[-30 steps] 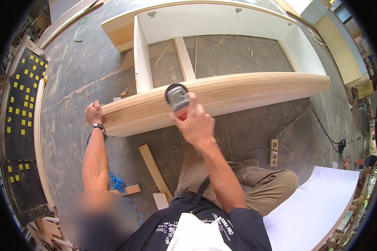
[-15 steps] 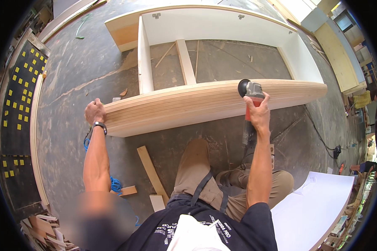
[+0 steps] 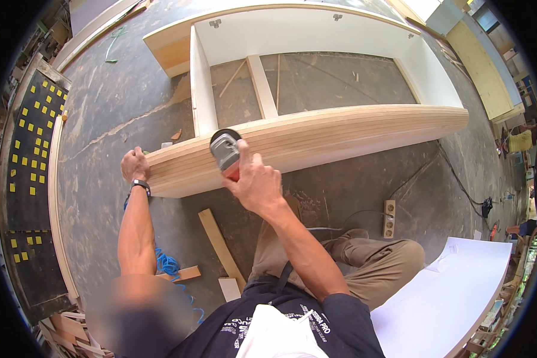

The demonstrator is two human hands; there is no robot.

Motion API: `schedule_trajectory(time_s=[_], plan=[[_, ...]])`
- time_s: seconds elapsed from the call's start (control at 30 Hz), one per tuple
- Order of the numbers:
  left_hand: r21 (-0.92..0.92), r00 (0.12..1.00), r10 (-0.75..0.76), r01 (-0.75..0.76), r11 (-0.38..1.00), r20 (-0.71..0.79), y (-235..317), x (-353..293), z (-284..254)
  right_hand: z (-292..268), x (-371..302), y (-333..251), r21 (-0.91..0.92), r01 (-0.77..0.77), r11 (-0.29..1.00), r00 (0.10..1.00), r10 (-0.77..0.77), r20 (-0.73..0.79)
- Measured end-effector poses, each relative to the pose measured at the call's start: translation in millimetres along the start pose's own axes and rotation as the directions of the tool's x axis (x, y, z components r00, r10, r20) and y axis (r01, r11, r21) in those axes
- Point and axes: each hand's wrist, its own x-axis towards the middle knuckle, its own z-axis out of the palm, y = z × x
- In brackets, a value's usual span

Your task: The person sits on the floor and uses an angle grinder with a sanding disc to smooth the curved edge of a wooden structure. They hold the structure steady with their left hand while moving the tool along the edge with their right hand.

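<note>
An angle grinder [image 3: 225, 153] with a grey head, red body and round black disc is held in my right hand [image 3: 258, 184]. Its disc meets the upper edge of a pale slatted wooden side [image 3: 316, 134], left of the middle. This gently curved side belongs to a long white cabinet frame [image 3: 262, 36] lying on the floor. My left hand [image 3: 135, 165], below a dark wristband, is closed on the left end of the slatted side. The disc's underside is hidden.
A power strip [image 3: 389, 219] and a black cable [image 3: 456, 179] lie at the right. Near my left arm are a coiled blue hose [image 3: 168, 264] and wood strips [image 3: 221, 244]. A white sheet [image 3: 441, 298] is at the lower right, a black board with yellow squares [image 3: 33, 143] far left.
My right hand has carried the grinder leftward along the slatted side, from right of the middle to nearer my left hand. My left hand stays at the left end.
</note>
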Motion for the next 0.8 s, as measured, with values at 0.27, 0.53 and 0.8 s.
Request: schedule_trajectory(time_s=[0.27, 0.53, 0.8], plan=[[0.017, 0.998, -0.062, 0.063, 0.998, -0.023, 0.7, -6.0, -6.6, -90.4, -12.5, 121.0, 0.086, -0.333, 0.939, 0.907, 0.344, -0.243], [0.039, 0.996, -0.092, 0.091, 0.995, 0.013, 10.6, -6.2, -3.8, -131.2, -10.3, 186.3, 0.203, -0.328, 0.923, 0.843, 0.383, -0.379], [0.035, 0.998, -0.063, 0.062, 0.997, 0.010, 2.3, -1.6, -2.0, -49.9, 2.3, 46.8, -0.025, -0.166, 0.986, 0.986, 0.166, -0.031]])
